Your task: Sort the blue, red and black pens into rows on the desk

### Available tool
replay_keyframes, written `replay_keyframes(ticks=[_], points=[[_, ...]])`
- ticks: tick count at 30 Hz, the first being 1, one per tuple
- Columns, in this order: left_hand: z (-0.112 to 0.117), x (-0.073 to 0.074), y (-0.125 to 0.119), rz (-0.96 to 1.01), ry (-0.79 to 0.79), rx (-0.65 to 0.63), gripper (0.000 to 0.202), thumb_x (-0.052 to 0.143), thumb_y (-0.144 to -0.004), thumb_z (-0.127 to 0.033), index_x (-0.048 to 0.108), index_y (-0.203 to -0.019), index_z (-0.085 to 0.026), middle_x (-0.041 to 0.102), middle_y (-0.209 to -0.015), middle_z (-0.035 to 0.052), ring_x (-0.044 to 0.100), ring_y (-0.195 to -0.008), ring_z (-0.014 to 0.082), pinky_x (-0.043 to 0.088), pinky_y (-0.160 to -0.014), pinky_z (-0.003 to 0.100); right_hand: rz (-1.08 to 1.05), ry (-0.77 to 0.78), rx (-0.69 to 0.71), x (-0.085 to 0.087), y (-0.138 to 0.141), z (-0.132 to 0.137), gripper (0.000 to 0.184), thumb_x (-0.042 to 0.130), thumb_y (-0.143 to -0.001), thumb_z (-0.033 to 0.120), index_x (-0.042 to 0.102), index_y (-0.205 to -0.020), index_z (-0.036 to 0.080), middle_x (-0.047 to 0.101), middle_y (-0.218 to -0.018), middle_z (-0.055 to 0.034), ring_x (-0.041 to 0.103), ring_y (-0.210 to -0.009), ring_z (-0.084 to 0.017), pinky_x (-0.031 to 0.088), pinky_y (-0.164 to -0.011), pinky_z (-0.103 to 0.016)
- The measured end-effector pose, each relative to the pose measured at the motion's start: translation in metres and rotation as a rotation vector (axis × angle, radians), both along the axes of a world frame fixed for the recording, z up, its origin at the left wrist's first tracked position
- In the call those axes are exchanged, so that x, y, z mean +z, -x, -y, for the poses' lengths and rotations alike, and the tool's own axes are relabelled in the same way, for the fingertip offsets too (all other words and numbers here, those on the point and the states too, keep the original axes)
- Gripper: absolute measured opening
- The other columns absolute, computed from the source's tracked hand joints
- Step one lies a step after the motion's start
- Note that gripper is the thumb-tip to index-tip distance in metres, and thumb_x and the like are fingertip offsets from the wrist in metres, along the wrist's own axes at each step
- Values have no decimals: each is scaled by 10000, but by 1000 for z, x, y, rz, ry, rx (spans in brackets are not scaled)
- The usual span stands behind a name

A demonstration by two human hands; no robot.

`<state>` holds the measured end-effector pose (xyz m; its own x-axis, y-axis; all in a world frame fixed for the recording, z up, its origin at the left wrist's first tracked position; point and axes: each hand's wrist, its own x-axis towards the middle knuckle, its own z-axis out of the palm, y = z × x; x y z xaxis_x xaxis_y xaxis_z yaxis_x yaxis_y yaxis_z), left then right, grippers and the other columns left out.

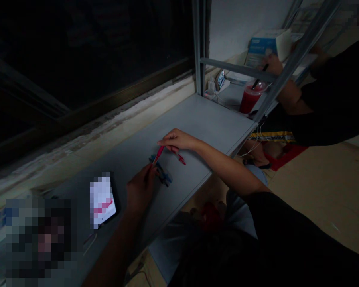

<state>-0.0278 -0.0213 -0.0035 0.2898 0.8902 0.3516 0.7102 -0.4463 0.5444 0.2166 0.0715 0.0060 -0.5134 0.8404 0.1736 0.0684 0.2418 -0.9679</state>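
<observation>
Pinching red pen [159, 154] w/ both: right hand [179, 140] at far end, left hand [141, 190] at near end; long axis slanting toward tabletop [209, 119] far edge.

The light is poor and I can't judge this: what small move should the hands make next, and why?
Probably draw the red pen a little apart from the blue parts on the desk. The left hand pinches its lower end and the right hand its upper end, directly over those parts, with a loose red piece beside them; it looks crowded there.

Left hand [140, 189] and right hand [175, 140] grip red pen [159, 154].
</observation>
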Motion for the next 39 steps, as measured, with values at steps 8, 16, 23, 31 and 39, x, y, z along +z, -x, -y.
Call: replay_keyframes(ticks=[8, 16, 23, 31, 39], points=[[10, 0, -7, 12, -51, -427, 332, 705, -981, -410, 676, -1267, -244, 725, -982, 30, 708, -844, 171, 589, -825, 297, -5, 21, 44, -3, 1, -2, 496, 737, -904, 566, 645, -701, 123, 675, -594, 2, 500, -466, -54, 402, -473, -172], [13, 0, -8, 23, -46, -499, 214, 667, -1016, -444, 671, -1048, -232, 696, -877, 12, 695, -784, 155, 577, -739, 274, 45, 17, 141, -3, 0, -1, 491, 740, -917, 555, 653, -719, 114, 660, -592, 4, 490, -477, -50, 392, -479, -168], [16, 4, -11, 43, -74, -513, 191, 699, -999, -420, 670, -1015, -232, 685, -848, 4, 685, -758, 153, 572, -722, 274, 68, 15, 139, -5, 2, 0, 514, 744, -898, 589, 660, -721, 115, 647, -597, 6, 481, -485, -56, 380, -477, -178], [15, 0, -10, 33, 1, -467, 252, 660, -1011, -477, 675, -974, -229, 698, -858, 17, 692, -757, 157, 574, -724, 287, 87, -22, 158, -4, 1, 1, 501, 723, -924, 575, 666, -736, 114, 644, -616, 4, 501, -524, -61, 398, -519, -181], [16, 1, -11, 48, 64, -433, 279, 674, -990, -510, 677, -1016, -233, 709, -885, 23, 703, -782, 164, 587, -742, 296, 81, 15, 165, -6, 1, -1, 477, 753, -903, 560, 665, -766, 112, 655, -633, 1, 516, -535, -61, 423, -538, -186]])
